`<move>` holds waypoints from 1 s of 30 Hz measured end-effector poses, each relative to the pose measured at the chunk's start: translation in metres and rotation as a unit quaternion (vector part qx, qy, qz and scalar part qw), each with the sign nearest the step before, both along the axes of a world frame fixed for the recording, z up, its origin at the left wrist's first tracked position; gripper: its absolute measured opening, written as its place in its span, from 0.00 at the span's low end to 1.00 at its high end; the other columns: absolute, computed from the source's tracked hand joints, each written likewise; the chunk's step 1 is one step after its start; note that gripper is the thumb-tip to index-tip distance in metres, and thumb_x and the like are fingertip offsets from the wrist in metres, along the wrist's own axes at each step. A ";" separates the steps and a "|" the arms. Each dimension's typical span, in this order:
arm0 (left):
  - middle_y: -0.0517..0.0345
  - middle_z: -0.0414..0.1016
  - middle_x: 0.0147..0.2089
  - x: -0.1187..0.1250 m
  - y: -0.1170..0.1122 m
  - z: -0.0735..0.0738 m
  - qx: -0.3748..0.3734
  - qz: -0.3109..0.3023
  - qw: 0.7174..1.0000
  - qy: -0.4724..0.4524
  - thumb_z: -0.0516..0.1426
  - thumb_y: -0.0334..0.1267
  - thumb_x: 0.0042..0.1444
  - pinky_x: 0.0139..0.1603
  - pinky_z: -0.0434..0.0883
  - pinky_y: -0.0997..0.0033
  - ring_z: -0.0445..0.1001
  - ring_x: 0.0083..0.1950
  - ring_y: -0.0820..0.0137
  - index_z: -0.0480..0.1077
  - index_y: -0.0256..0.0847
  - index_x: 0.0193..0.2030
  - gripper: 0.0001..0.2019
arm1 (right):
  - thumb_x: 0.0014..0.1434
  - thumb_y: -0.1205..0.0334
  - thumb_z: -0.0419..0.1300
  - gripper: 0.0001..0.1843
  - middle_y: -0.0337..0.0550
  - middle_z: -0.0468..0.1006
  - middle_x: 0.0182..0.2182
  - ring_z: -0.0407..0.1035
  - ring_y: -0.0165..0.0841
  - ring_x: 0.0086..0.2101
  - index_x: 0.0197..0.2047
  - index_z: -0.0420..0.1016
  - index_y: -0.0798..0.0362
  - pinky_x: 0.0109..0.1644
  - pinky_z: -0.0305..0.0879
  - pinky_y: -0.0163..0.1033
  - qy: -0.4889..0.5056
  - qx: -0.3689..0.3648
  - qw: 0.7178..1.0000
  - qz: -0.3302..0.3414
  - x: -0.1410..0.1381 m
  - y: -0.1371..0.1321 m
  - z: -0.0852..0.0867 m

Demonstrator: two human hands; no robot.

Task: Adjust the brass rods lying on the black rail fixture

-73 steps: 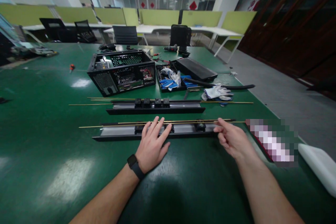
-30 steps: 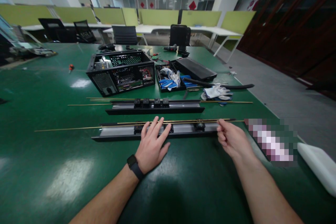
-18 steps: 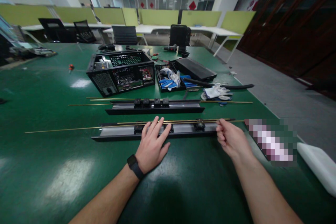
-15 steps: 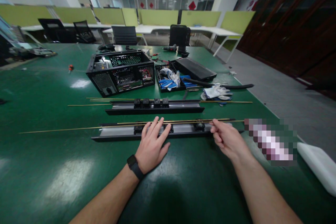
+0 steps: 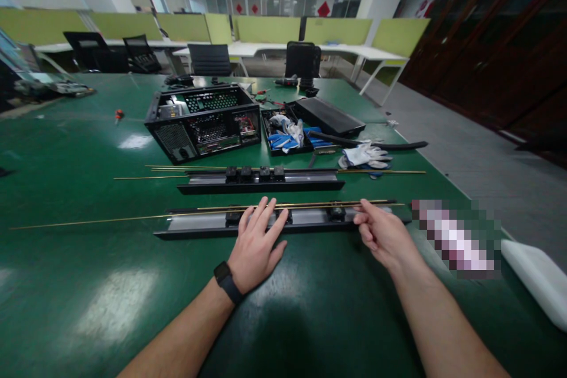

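A long black channel with a silvery inner face lies across the table before me. Small black blocks sit in it, and thin brass-coloured rods run along its far edge, one reaching far out to the left. My left hand, a black watch at its wrist, rests with outstretched fingers over the middle of the channel, fingertips at the rods. Near the channel's right end, my right hand pinches a rod between thumb and forefinger; the exact contact is partly hidden.
Behind lies a similar channel with several black blocks and more rods. Farther back are a black computer case, a tray with gloves, and a loose white glove. A white object and a blurred-out patch are at right.
The long rod has slid left: its left tip reaches farther out, and its right end has drawn back from the blurred patch. Both hands stay nearly in place.
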State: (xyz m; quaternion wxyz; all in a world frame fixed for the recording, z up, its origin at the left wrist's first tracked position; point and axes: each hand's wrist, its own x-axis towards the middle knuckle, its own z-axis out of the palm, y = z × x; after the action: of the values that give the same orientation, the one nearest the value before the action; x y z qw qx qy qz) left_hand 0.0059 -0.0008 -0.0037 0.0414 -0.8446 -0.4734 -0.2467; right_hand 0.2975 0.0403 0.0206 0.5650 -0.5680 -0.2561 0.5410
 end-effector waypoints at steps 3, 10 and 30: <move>0.40 0.54 0.76 0.000 0.000 0.000 0.001 0.000 1.000 0.000 0.58 0.39 0.65 0.75 0.49 0.42 0.47 0.79 0.49 0.59 0.42 0.73 0.31 | 0.61 0.57 0.66 0.11 0.36 0.71 0.19 0.54 0.21 0.11 0.33 0.73 0.56 0.08 0.44 0.25 0.005 0.002 0.998 -0.057 0.003 0.001 0.001; 0.40 0.53 0.77 0.001 0.000 -0.001 0.002 0.003 1.000 0.001 0.58 0.39 0.65 0.75 0.49 0.41 0.46 0.79 0.49 0.59 0.42 0.73 0.30 | 0.60 0.58 0.67 0.11 0.38 0.73 0.21 0.52 0.20 0.11 0.35 0.75 0.57 0.08 0.42 0.25 0.014 0.005 0.999 0.037 -0.005 -0.001 -0.001; 0.39 0.53 0.76 0.002 -0.001 -0.001 0.005 -0.001 1.000 -0.001 0.57 0.39 0.65 0.74 0.50 0.41 0.46 0.79 0.50 0.59 0.41 0.73 0.30 | 0.59 0.57 0.69 0.12 0.35 0.71 0.19 0.52 0.20 0.11 0.34 0.75 0.56 0.08 0.43 0.25 0.017 0.016 1.000 0.011 -0.004 -0.001 -0.001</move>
State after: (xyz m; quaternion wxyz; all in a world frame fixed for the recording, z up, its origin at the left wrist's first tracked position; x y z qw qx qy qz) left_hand 0.0077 -0.0021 -0.0043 0.0447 -0.8445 -0.4718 -0.2496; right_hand 0.2933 0.0391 0.0192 0.5720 -0.5468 -0.2616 0.5526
